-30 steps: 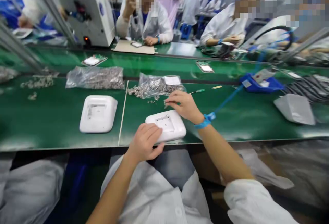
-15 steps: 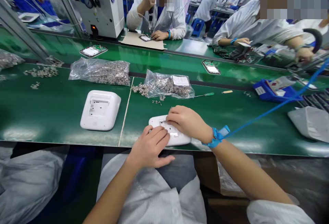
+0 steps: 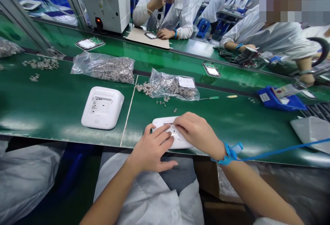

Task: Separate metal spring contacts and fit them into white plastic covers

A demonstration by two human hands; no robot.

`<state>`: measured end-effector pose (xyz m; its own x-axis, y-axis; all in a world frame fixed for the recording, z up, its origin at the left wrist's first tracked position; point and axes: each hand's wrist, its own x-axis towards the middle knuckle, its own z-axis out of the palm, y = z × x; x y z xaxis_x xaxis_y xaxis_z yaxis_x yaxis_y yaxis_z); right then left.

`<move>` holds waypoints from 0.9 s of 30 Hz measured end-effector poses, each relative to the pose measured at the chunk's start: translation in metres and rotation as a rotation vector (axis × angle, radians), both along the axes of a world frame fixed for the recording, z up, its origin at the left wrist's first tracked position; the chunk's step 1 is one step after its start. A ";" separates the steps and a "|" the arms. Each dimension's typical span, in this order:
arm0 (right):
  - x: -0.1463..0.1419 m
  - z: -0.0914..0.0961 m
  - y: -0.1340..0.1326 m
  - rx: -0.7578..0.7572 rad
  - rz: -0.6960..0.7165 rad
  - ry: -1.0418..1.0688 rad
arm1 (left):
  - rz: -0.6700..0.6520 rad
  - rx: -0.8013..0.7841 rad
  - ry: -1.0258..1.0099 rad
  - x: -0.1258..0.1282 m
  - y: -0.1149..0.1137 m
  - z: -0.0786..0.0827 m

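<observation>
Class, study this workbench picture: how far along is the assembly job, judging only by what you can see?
Done: nothing can be confirmed as finished. In hand: the left hand and right hand both rest on the white housing at the bench edge, fingers at its recess. Left: a second white housing lies untouched, and the open bag of metal parts remains full.

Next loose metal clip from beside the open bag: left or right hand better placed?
Right, probably. The right hand lies on the far side of the white housing, nearest the loose clips. The left hand presses the housing's near edge, steadying it.
</observation>
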<state>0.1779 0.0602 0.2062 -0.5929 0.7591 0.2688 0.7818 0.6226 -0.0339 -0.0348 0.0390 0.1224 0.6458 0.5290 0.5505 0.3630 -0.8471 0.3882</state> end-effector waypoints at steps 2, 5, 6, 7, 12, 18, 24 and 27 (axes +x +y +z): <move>0.000 -0.002 -0.003 0.010 0.003 0.024 | -0.003 0.006 -0.002 0.000 0.000 0.000; -0.004 -0.006 -0.005 0.039 -0.008 0.032 | 0.000 0.004 0.008 -0.001 0.001 -0.001; -0.005 -0.007 -0.006 0.052 -0.017 0.035 | 0.000 0.002 0.010 -0.001 0.001 -0.001; -0.005 -0.008 -0.007 0.066 -0.027 0.040 | -0.002 0.002 0.011 -0.001 0.001 -0.001; -0.006 -0.010 -0.011 0.081 -0.048 0.013 | -0.007 0.013 -0.018 -0.002 0.000 0.001; -0.008 -0.012 -0.009 0.083 -0.027 -0.058 | 0.000 0.055 -0.040 -0.003 0.002 0.000; -0.013 -0.009 -0.007 0.084 -0.016 -0.063 | 0.010 0.042 -0.058 -0.002 0.001 -0.003; -0.017 -0.005 -0.005 0.057 -0.005 -0.106 | 0.022 0.067 -0.039 -0.004 0.001 0.004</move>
<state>0.1609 0.0550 0.2009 -0.6164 0.7473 0.2481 0.7822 0.6172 0.0844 -0.0384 0.0403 0.1263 0.6113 0.5044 0.6098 0.3678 -0.8634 0.3454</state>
